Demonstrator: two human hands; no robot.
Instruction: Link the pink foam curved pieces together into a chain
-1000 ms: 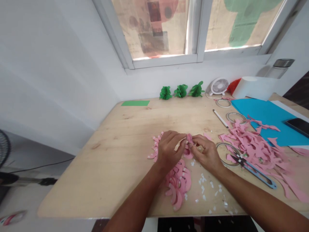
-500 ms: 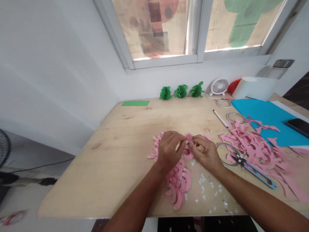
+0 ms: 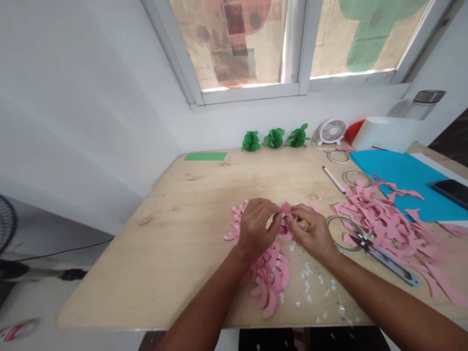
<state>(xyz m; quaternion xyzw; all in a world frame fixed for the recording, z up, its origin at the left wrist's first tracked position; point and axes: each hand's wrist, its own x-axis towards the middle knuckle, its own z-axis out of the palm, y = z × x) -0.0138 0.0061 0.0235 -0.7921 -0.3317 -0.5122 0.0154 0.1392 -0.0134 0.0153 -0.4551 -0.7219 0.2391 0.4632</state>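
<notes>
1. Left grip [image 3: 258, 226]: a bare hand with slender fingers.
2. Right grip [image 3: 312, 231]: bare too.
3. Left forearm [image 3: 215, 290] and right forearm [image 3: 395, 295]: bare, slim.
4. Black patches [image 3: 268, 340] below, white-flecked: possibly clothing, unclear.

A small pink paper piece [image 3: 286, 208], its rounded end up, is pinched in the right hand [image 3: 313, 231].

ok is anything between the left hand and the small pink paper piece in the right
Nothing visible: the right hand holds the small pink paper piece and the left hand is right up beside it; contact can't be made out. The blue-handled snips lie beyond the right hand, out of the way.
</notes>
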